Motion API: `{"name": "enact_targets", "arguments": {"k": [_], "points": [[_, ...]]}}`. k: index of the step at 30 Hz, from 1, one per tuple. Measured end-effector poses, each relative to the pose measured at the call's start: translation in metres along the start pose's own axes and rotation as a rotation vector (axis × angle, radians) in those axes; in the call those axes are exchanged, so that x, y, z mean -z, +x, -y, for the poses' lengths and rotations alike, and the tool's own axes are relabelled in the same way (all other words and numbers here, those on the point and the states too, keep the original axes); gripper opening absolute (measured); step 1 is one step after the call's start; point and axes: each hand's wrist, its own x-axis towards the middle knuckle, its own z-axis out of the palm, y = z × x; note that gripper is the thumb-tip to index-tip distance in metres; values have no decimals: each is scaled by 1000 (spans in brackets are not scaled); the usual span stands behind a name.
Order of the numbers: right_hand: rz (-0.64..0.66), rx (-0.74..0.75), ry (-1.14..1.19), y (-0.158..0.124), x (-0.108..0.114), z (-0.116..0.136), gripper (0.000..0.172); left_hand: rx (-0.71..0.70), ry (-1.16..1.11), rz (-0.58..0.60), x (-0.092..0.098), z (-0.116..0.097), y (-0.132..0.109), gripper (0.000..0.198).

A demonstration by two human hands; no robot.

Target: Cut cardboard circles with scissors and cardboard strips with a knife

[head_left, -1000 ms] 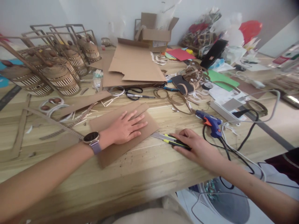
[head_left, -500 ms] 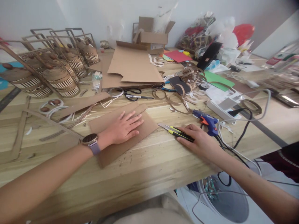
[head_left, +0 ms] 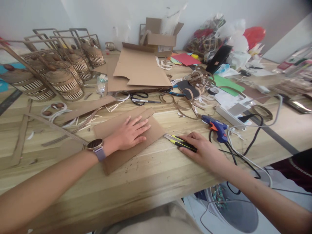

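My left hand (head_left: 130, 133) lies flat with fingers spread on a piece of brown cardboard (head_left: 119, 162), pressing it against the wooden table. In my right hand (head_left: 198, 148) is a yellow-and-black utility knife (head_left: 179, 142), low over the table to the right of the cardboard. Its blade points left, and the tip is at the cardboard's right corner; whether it touches cannot be made out. A blue glue gun (head_left: 215, 128) lies just beyond my right hand.
Larger cardboard sheets (head_left: 142, 66) lie at the back, with black-handled scissors (head_left: 139, 96) and a pen (head_left: 148, 101) before them. Small slatted lantern-like models (head_left: 64, 84) crowd the left. A power strip (head_left: 231, 115) with cables sits right; a bin (head_left: 240, 214) stands below the table edge.
My right hand has moved slightly left with the utility knife, bringing the blade tip to the cardboard's corner. My left hand stays in place on the cardboard.
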Motion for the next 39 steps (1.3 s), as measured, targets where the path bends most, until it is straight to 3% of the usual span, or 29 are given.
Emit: {"name": "enact_targets", "arguments": {"k": [6,14,27,39], "points": [[26,-26,23,-7,-3,10,42,11,-5,16,1,-1,0,73],[-64,-139,-80,-8,7,-15,47,12,4,-4,1,-2,0,74],[-1,-64,-41,-2,7,-13,47,-2,-10,-14,0,0,-1,74],[-14,-115,-21,2,11,-19,55,-2,13,-20,-2,0,0,79]]}}
